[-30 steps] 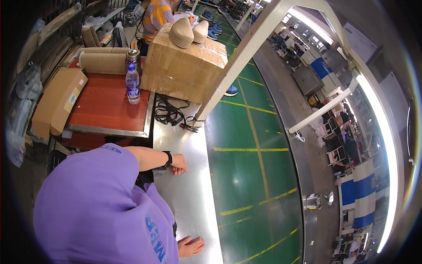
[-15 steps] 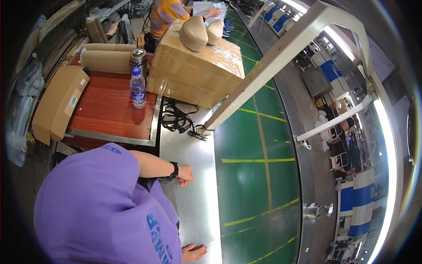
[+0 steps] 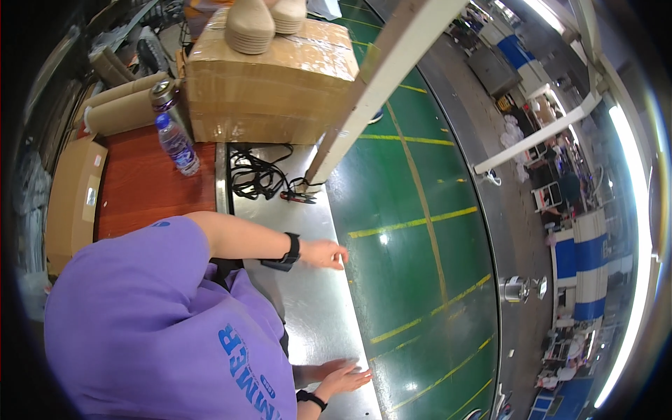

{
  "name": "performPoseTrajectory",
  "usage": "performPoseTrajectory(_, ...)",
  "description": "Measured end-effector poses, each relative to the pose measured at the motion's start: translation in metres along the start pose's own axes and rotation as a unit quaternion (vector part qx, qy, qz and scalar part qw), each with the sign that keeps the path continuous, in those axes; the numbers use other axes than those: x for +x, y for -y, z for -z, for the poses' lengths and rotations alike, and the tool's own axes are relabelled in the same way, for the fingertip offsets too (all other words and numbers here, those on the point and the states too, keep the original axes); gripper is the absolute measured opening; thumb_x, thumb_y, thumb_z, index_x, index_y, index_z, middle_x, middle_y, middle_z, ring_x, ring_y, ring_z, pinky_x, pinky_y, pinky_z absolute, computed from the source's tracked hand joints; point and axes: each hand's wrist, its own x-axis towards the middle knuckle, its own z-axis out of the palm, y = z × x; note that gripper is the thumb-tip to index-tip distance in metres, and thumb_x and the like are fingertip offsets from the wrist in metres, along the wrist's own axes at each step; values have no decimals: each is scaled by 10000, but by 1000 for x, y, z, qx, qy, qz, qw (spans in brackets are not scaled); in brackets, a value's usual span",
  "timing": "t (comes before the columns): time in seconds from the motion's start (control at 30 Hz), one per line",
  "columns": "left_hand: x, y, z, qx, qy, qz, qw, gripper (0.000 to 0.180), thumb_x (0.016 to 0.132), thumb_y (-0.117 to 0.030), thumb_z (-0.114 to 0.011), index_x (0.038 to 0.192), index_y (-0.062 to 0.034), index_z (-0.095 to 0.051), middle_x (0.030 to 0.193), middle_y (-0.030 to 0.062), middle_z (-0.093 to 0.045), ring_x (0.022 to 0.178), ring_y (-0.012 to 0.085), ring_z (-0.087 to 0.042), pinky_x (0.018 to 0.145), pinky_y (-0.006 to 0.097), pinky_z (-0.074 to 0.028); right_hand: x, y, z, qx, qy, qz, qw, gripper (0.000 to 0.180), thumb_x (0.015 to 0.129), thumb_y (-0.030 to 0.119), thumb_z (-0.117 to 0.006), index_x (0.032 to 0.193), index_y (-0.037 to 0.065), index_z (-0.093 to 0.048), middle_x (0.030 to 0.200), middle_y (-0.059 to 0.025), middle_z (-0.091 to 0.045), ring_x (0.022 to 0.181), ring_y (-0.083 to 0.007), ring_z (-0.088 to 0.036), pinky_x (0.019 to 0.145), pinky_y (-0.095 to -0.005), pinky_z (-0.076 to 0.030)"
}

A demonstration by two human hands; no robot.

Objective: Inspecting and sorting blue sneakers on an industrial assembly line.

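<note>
One head-worn fisheye looks steeply down, close over the steel bench (image 3: 308, 308) and green floor (image 3: 420, 231).

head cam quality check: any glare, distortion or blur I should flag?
Head view: heavy fisheye, the pale post and the floor lines bow toward the rim; dark vignette at the corners. Glare: blown-out light strip at the right edge, bright reflections on the metal table and the green floor. Both hands, left and right, look fairly sharp.
</note>
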Motion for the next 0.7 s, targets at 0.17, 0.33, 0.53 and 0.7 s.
performPoseTrajectory(0.17,96,-17,42,135,-122,-7,983,409,769,-238,-623,1121,-74,-494,866,88,-592,777,239,-599,680,361,-480,27,45,-27,-30,79,-153,985,570,944,446,-264,1367,65,-299,1412,-241,-254,1315,-396,-219,1035,-528,-204)
performPoseTrajectory(0.33,181,-13,113,259,-287,28,922,340,751,-180,-595,1066,-80,-513,1028,149,-524,1013,321,-499,842,417,-437,24,57,-34,-126,52,-152,979,501,943,403,-284,1328,90,-352,1408,-207,-272,1318,-391,-212,1035,-538,-180)
performPoseTrajectory(0.53,270,-10,220,456,-493,17,741,380,657,-92,-614,1028,-139,-549,1053,87,-513,1005,282,-470,799,427,-385,18,60,-29,-116,40,-145,982,524,943,447,-265,1254,63,-437,1400,-182,-299,1307,-388,-228,1012,-521,-227)
performPoseTrajectory(0.7,285,-13,338,454,-604,160,635,381,740,-170,-547,1121,-170,-539,1088,118,-524,1027,295,-497,863,442,-387,13,50,-37,-153,50,-128,979,528,945,448,-238,1250,65,-436,1395,-182,-298,1304,-383,-228,1012,-517,-225)
